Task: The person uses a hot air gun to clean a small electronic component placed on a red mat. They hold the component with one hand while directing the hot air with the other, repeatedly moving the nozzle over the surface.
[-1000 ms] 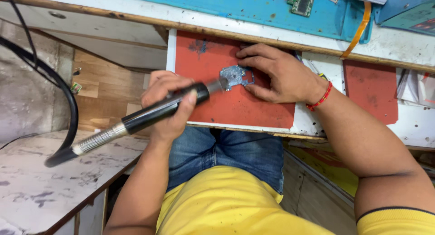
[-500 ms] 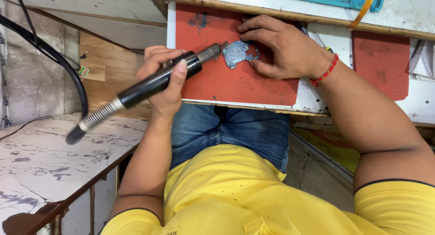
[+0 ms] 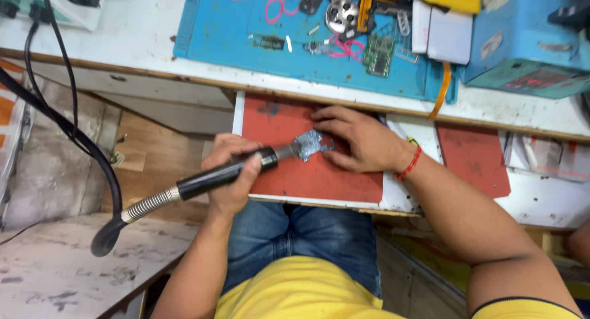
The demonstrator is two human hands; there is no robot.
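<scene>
Left hand (image 3: 230,171) wrapped shut around the black hot-air handpiece (image 3: 215,174), nozzle tipped down onto the small circuit board (image 3: 313,144) to aim at one spot. Right hand (image 3: 359,141) flat, fingertips pinning that board steady near the far edge of the red mat (image 3: 319,181), gripping nothing.

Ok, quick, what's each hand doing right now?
Left hand: closed around the black hot-air tool, nozzle at the small circuit board.
Right hand: open, fingers pressing the board down on the red mat.
</scene>
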